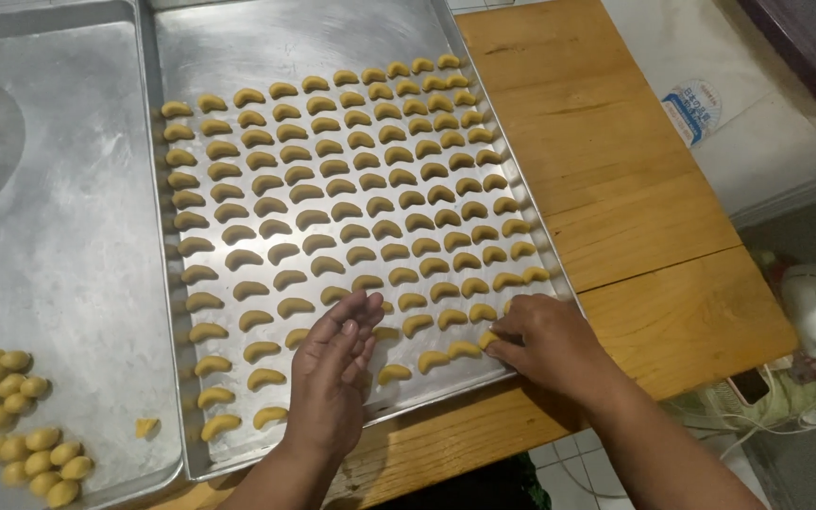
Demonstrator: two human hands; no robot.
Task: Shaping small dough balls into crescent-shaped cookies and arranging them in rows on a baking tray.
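Resting open-fingered, gripping nothing, both hands [332, 378] [545, 345] over crescent-filled metal tray [238, 38] on wooden table [616, 170]

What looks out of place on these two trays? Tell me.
Mostly tidy: the crescent dough pieces sit in even rows on the right tray. One small dough scrap lies alone on the left tray, apart from the heaped oval dough lumps in its near corner.

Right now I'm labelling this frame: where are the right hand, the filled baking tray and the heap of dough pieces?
right hand [545, 345], head view, back of the hand.
filled baking tray [238, 38], head view, bare metal near its far end.
heap of dough pieces [11, 425], head view, middle of the heap.
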